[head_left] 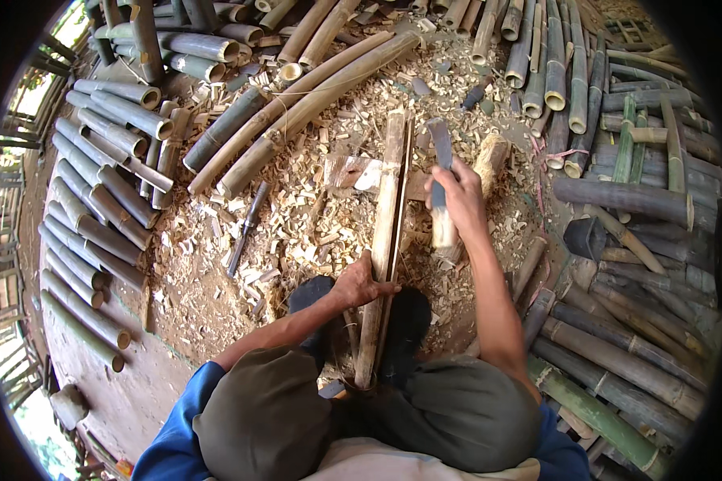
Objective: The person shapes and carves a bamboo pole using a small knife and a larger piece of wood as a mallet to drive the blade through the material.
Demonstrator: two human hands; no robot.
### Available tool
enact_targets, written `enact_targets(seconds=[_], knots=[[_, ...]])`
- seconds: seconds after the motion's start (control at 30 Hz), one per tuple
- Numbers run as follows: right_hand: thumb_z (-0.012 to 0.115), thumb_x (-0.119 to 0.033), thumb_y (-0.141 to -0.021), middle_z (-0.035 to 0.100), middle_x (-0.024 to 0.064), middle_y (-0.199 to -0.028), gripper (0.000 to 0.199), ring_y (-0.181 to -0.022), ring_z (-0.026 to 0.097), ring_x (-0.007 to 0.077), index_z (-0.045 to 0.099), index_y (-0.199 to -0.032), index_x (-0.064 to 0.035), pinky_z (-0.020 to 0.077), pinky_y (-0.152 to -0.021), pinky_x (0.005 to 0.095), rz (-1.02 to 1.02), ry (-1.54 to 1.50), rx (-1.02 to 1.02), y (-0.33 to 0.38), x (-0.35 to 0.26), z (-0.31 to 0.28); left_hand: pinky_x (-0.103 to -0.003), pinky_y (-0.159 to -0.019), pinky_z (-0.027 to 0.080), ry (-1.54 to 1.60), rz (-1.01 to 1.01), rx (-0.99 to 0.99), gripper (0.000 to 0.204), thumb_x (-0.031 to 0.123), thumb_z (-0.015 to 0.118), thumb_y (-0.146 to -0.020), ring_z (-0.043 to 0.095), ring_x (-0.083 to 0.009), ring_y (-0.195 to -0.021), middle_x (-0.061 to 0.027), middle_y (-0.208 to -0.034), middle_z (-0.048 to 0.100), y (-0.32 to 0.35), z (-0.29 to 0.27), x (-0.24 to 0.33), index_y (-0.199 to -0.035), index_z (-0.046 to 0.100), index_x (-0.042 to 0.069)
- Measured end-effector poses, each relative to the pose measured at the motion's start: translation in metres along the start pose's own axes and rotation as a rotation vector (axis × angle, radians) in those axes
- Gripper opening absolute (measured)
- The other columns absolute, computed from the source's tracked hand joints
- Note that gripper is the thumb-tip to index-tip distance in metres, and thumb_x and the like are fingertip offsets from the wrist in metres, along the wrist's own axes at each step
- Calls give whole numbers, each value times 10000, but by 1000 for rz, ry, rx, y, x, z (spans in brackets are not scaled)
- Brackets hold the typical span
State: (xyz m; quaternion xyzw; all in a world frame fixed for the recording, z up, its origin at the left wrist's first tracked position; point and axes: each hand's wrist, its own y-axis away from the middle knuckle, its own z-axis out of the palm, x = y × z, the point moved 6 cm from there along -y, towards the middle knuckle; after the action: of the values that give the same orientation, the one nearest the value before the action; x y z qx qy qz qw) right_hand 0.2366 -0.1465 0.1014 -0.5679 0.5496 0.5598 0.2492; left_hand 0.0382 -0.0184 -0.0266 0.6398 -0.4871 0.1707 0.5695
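A long pale bamboo piece (387,192), with a dark narrow split piece along its right side, stands lengthwise between my knees. My left hand (359,282) grips it low down, with one digit stretched across to the right. My right hand (460,192) is closed around a knife with a dark, broad blade (440,144) pointing away from me. Just below that hand is a light wooden piece (444,231); I cannot tell whether it is the knife's handle. The knife is to the right of the bamboo, apart from it.
A flat wooden board (353,172) lies under the bamboo among shavings. A dark slender tool (249,228) rests at left, a pale wood block (491,160) at right. Cut bamboo tubes (104,208) are stacked left, long poles (297,112) ahead, more bamboo (618,361) right.
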Motion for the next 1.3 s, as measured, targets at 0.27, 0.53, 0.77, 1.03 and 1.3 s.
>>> enact_targets(seconds=[0.27,0.53,0.77,1.03,1.3], knots=[[616,-233,-999,720,204,-969,547,-479,509,101,513,-1450,58,428,-373,269,-149,615,7,55,25,15,-490,-956,518,-98,-121,-27,935,477,869,-720,674,-440,-1067,-312,-1103,678,3,4,11,-1316,395,-64],[658,-192,-931,687,205,-897,593,-673,714,305,512,-1462,27,580,-541,417,-434,912,109,79,31,35,-477,-904,540,-117,-120,-32,937,507,842,-738,680,-436,-1045,-328,-1084,675,3,3,11,-1285,385,-101],[673,-186,-912,668,221,-865,631,-638,701,310,487,-1464,54,595,-536,426,-339,926,46,69,27,40,-496,-913,529,-117,-127,-35,944,536,840,-760,678,-452,-1046,-333,-1065,672,2,4,9,-1256,369,-115],[643,-159,-916,706,224,-803,419,-703,726,330,596,-1263,72,582,-612,469,-170,794,94,27,-1,56,-481,-887,548,-125,-98,-9,1021,520,840,-757,687,-441,-1023,-338,-1043,675,2,2,17,-1308,334,-175],[614,-160,-937,708,228,-821,430,-645,707,337,581,-1304,62,567,-582,475,-256,816,114,41,0,48,-487,-862,562,-89,-92,-16,922,484,845,-760,695,-449,-1011,-340,-1004,678,5,-3,28,-1223,366,-153]])
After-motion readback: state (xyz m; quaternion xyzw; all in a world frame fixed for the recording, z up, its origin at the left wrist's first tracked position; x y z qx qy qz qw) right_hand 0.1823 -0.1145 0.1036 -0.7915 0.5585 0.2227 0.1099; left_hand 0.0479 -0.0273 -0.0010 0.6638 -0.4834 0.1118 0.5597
